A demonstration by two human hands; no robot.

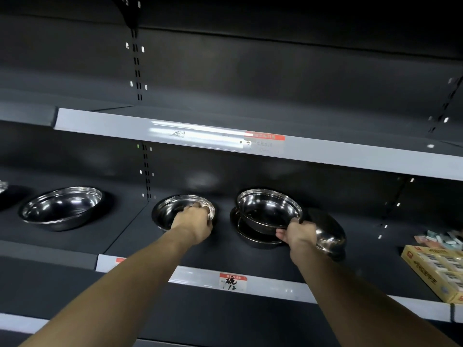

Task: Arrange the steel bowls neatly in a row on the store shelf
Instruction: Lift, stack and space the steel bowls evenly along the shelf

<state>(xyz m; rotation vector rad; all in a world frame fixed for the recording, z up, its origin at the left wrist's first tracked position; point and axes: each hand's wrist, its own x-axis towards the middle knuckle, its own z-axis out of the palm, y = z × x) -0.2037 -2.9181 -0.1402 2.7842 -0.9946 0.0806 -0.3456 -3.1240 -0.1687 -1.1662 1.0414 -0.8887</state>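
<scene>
my left hand (194,222) curled its fingers over the small steel bowl (175,211) left of the bowl stack (260,237); my right hand (298,234) pinched the tilted top bowl (268,209)

free: shelf (140,236) btwn bowls | blocked: upper shelf (200,132) overhead, yellow box (436,269) right

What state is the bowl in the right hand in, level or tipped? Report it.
Tipped. The steel bowl gripped by the right hand leans toward the camera atop a stack.
</scene>
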